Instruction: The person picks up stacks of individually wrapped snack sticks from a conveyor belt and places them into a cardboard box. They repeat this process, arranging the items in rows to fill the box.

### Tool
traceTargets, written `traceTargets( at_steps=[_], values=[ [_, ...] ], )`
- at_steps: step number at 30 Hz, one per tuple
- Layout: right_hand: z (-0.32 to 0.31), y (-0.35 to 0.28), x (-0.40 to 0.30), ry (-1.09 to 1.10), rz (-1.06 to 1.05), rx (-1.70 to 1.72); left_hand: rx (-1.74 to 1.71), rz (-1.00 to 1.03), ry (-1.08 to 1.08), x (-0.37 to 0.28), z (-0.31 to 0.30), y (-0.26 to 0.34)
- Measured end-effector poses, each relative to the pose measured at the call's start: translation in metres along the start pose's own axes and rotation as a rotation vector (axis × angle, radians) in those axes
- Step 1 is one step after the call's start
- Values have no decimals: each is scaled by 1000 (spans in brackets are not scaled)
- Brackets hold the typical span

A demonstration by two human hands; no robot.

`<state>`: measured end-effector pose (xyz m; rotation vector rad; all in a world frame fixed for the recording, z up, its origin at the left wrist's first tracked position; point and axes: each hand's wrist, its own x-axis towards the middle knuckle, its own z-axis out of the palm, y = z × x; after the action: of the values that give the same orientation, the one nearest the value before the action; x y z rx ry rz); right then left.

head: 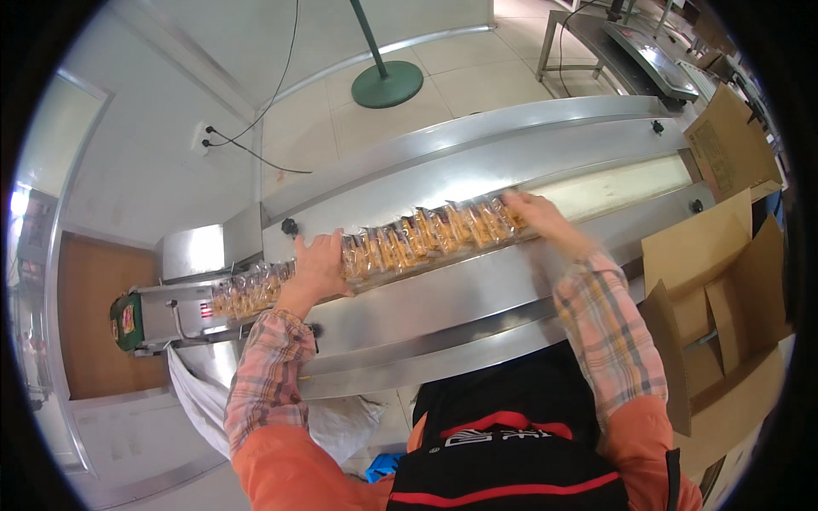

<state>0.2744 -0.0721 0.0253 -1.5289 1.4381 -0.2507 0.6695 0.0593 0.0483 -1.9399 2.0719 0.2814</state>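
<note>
A long row of clear plastic snack packets (422,233) with golden-brown contents stands packed together along the belt channel of a stainless-steel conveyor (409,313). My left hand (317,265) presses against the row's left part, fingers spread across the channel. Further packets (246,294) continue to the left of it, towards the wall opening. At the row's right end, my right hand (533,214) touches the last packets, its fingers slightly blurred. Between my two hands the packets lean closely on one another. Beyond my right hand the pale belt (620,185) shows.
An open cardboard box (709,332) stands at the right, with another carton (728,147) behind it. Black knobs (290,227) stick up from the conveyor. A green round stand base (387,84) is on the floor beyond. A platform scale (652,61) sits on a table at the upper right.
</note>
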Motion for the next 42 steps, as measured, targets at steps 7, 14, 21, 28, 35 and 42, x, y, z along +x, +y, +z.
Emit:
traceTargets(
  at_steps=[7,14,21,28,35,42],
  values=[
    [-34,47,23,25,17,384,-425,274,370,68,34,104],
    [-77,59,12,153,-181,6,-368,223,259,70,-14,137],
    [-47,-5,-14,-24,-387,-721,-143,342,338,60,-32,147],
    [-21,7,-7,221,-369,-884,-32,390,120,91,-45,166],
    [-25,-2,-74,591,-618,-735,-234,432,499,46,-51,165],
    [10,26,-137,752,-729,-808,-374,347,531,-43,-4,192]
  ],
)
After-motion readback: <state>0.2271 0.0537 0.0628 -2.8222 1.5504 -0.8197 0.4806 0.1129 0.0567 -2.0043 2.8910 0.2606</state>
